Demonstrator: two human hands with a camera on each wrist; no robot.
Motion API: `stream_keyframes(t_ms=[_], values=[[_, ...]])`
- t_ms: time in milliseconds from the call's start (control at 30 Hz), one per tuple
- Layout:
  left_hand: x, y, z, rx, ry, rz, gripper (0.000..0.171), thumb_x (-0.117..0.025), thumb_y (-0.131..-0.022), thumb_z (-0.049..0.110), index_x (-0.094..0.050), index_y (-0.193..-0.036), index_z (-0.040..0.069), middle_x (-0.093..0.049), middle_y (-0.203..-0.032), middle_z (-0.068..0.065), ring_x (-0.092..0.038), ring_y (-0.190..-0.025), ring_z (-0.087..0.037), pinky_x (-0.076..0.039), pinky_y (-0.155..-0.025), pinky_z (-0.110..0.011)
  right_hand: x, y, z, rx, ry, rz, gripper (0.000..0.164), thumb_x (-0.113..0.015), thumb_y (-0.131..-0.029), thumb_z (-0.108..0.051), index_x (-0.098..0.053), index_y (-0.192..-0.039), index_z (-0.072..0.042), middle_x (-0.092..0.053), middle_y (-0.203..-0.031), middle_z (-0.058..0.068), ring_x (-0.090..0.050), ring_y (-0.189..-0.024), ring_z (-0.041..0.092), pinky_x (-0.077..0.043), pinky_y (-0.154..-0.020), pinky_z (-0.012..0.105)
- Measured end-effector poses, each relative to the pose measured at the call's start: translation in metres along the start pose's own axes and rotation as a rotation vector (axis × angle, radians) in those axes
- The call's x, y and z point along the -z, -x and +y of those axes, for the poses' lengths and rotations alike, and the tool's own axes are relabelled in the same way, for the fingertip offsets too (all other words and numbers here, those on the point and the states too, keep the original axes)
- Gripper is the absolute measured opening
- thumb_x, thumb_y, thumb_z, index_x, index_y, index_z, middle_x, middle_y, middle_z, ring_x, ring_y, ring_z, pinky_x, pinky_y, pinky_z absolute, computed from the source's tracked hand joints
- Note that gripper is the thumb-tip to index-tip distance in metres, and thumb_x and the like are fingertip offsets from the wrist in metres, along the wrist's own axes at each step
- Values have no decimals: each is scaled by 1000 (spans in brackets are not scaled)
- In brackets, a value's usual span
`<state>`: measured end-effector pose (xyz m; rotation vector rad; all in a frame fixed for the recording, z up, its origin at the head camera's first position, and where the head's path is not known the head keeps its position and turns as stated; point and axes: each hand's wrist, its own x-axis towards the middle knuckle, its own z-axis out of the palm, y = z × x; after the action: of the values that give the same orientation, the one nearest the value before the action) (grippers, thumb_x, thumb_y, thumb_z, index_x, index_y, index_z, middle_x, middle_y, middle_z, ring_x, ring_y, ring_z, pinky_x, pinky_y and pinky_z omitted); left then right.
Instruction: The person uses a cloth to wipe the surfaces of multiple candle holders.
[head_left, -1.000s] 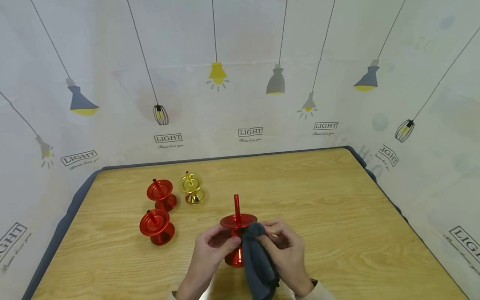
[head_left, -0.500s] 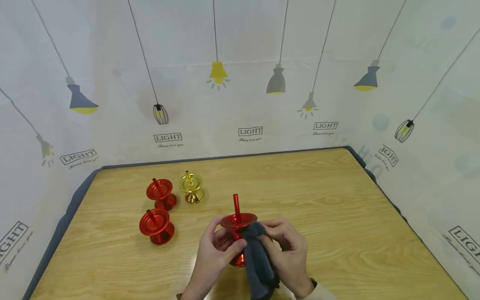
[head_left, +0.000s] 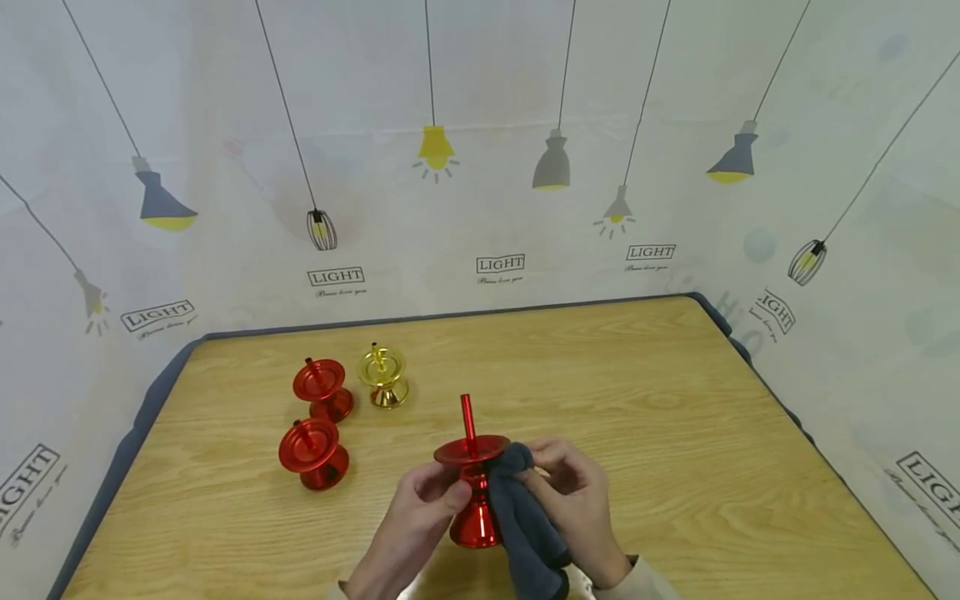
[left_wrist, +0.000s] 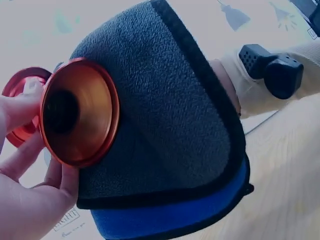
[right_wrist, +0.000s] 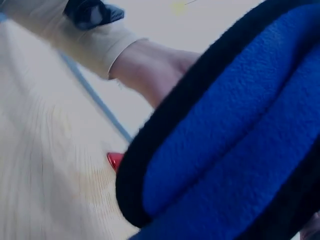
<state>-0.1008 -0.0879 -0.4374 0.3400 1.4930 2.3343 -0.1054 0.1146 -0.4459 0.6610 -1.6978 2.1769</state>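
The step in hand looks like wiping: in the lower middle of the head view, a red candle holder (head_left: 480,492) is held up off the worktop (head_left: 675,417), spike upward and leaning slightly to the left of the frame. The left hand (head_left: 417,510) has its grip closed round the stem, thumb in front, between the dish and the flared base. The right hand (head_left: 576,498) has a narrow grip, pinching a dark cloth (head_left: 528,537) between thumb and fingers against the right side of the stem, just under the dish; the rest hangs toward the bottom edge. The left wrist view shows the hollow underside of the base, with the cloth spread behind it.

At left of centre, a rear red holder (head_left: 321,385), a front red holder (head_left: 312,450) and a gold holder (head_left: 385,379) stand upright; whether they are wiped cannot be told. The next move seems to call for turning the stem in the left grip while the cloth presses lightly, so that the far side gets rubbed too
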Motion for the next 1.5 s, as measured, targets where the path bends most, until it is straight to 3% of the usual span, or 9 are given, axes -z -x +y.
stream_keyframes(t_ms=[233,367,500,733,933,1033,1200,1367,1500], values=[[-16,-2,3,-45,-165,266,40,-70,-95,8,-58,-131,-5,-70,-119,-10,-67,-110,-16,-54,-95,-26,-3,1,0,184,95,19,22,-66,-82,24,-67,-97,7,-72,-109,9,-73,-98,19,-61,-84,33],[-22,-3,2,-86,-267,333,37,-80,-87,9,-65,-119,-2,-70,-112,-14,-70,-101,-17,-57,-90,-26,-5,2,1,245,129,6,25,-67,-80,25,-67,-98,7,-70,-108,13,-73,-99,19,-61,-83,32],[-13,-2,-1,-33,-219,286,41,-81,-88,16,-65,-121,-2,-72,-113,-9,-68,-103,-16,-55,-91,-25,-6,5,1,187,95,2,24,-66,-83,23,-67,-99,5,-70,-109,7,-73,-99,17,-61,-83,31],[2,3,-7,-28,-16,-1,50,-62,-102,23,-52,-142,-6,-65,-130,-1,-57,-124,-13,-47,-106,-27,-4,5,0,-3,-33,37,30,-65,-88,17,-69,-97,-11,-72,-107,-3,-72,-96,10,-59,-82,25],[-15,0,-1,-73,-212,271,40,-71,-95,10,-60,-131,-5,-70,-117,-11,-67,-106,-14,-54,-93,-24,-4,3,0,120,87,60,25,-67,-83,22,-68,-95,1,-72,-109,5,-73,-98,15,-61,-83,30],[-21,-1,0,-102,-296,327,37,-76,-90,8,-65,-124,-1,-71,-114,-16,-69,-100,-16,-56,-91,-26,-5,1,-1,230,118,33,23,-66,-82,25,-66,-97,8,-71,-109,12,-73,-98,19,-61,-83,31],[-14,-2,-2,-80,-246,263,37,-76,-92,14,-67,-125,2,-73,-113,-7,-68,-101,-16,-55,-91,-26,-5,1,-2,193,81,13,22,-66,-85,21,-67,-98,5,-71,-110,8,-73,-99,17,-61,-81,32],[-2,-1,-5,-48,-51,18,37,-60,-103,17,-60,-134,-3,-69,-122,-1,-63,-114,-13,-51,-100,-27,-1,1,-2,3,-8,20,31,-65,-88,17,-69,-99,-11,-72,-107,-4,-72,-98,10,-60,-81,27],[-6,-1,-5,-54,-88,107,39,-62,-102,14,-57,-135,-4,-69,-119,-1,-63,-112,-11,-51,-98,-24,-2,1,-2,-20,30,54,23,-66,-87,17,-68,-95,-5,-72,-106,-4,-72,-97,11,-61,-81,28]])
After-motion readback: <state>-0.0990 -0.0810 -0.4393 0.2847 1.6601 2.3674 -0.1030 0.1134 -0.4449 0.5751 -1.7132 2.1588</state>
